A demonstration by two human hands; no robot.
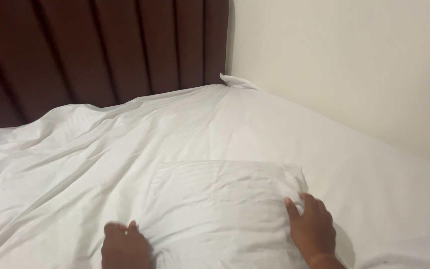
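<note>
— Where's the pillow?

— Near me on the white sheet (100, 149), the white pillow (220, 199) lies between my hands.

— And your fingers?

— My left hand (124, 246) bunches its near-left corner; my right hand (312, 226) grips the right edge. The dark headboard (100, 50) stands far left.

I'm seeing dim, warm, soft indoor light; the rumpled white cotton bedsheet (215, 144) shows gentle fold shadows, and the picture's slightly blurred throughout.
</note>
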